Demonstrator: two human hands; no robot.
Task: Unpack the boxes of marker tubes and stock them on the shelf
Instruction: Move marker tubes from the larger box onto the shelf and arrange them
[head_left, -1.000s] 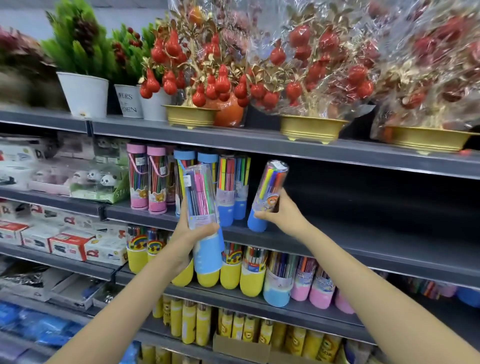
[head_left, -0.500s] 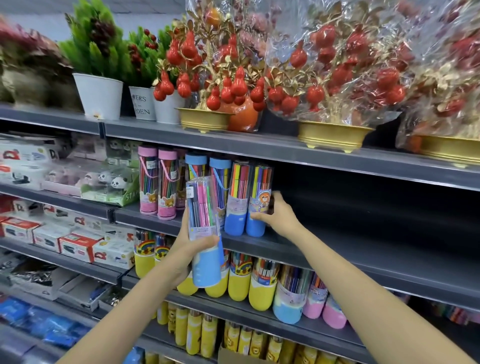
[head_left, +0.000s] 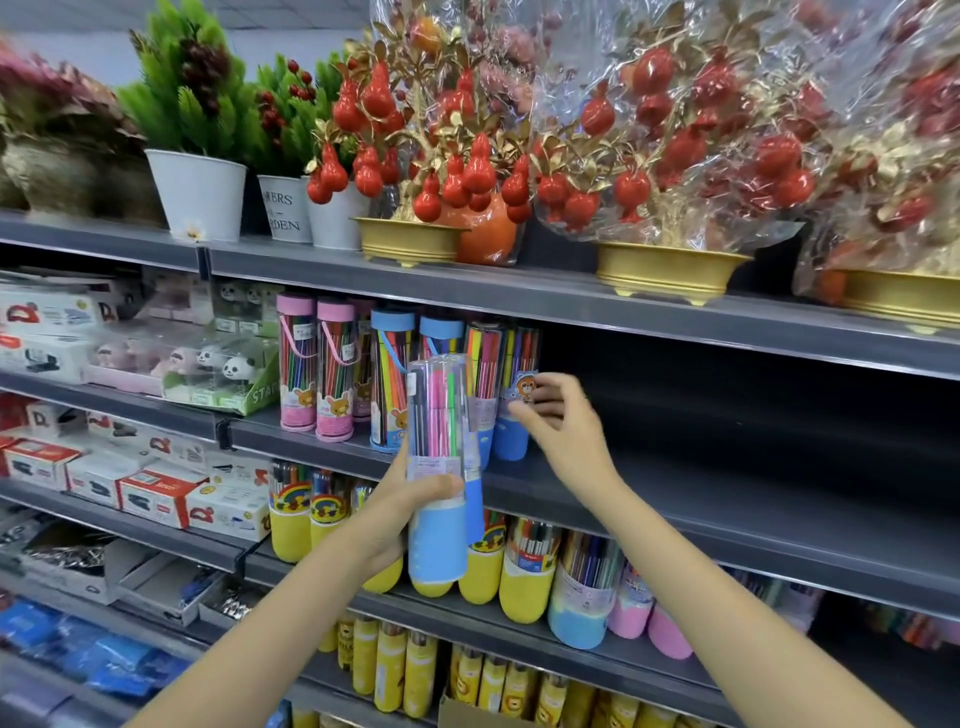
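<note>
Blue-based marker tube (head_left: 439, 467) stands upright in the left hand (head_left: 402, 512), whose fingers wrap its middle, in front of the grey shelf (head_left: 675, 499). To its right, the right hand (head_left: 563, 421) hovers with fingers loosely spread by a second blue tube (head_left: 514, 410) standing on that shelf; contact is unclear.

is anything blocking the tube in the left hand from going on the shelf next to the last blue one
Nothing visible. The shelf is bare right of the last blue tube; only the right hand hovers there, beside the held tube.
</note>
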